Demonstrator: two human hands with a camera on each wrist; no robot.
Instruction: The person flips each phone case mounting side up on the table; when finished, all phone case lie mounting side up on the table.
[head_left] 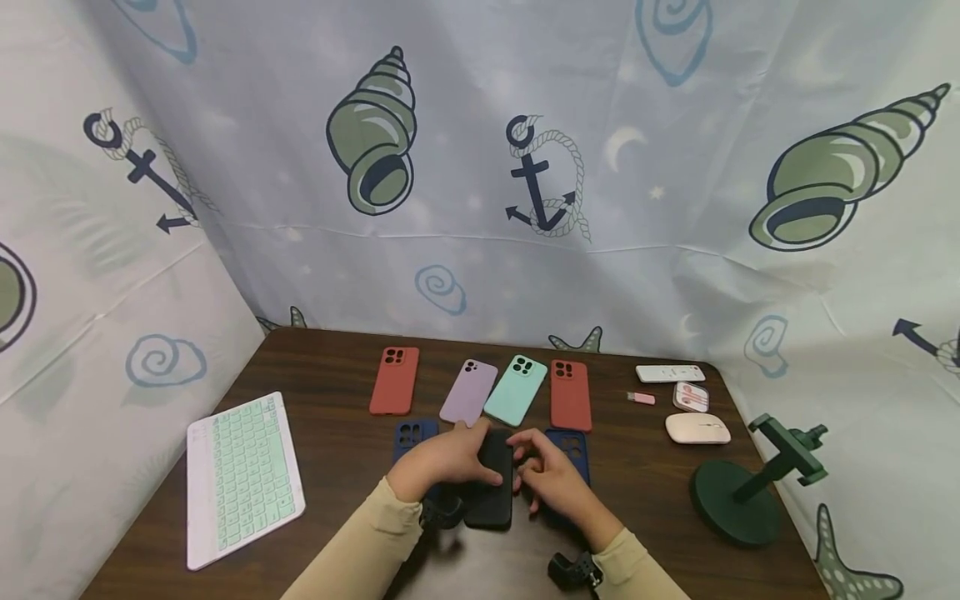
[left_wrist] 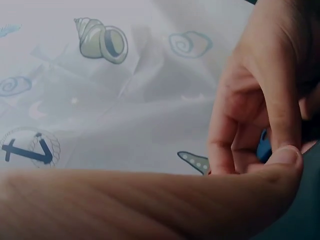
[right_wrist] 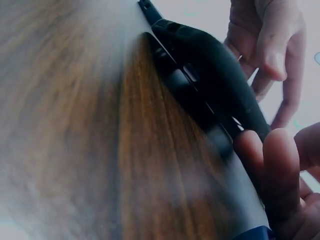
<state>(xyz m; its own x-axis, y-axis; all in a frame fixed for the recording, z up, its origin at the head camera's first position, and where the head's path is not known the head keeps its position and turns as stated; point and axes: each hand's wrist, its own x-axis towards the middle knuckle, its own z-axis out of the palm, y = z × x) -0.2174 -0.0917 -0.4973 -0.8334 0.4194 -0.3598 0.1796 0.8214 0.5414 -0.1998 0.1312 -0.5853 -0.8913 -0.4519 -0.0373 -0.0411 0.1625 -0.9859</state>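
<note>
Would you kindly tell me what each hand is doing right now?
Left hand: grips the black phone case.
Right hand: fingers curled on the case's edge.

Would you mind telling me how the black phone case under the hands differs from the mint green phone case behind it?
The black phone case is dark and lies under both hands, left hand and right hand; the mint green phone case is pale and untouched. The black one lies square to the table edge; the mint one is slanted, its edge against a lilac case. Both lie flat.
</note>
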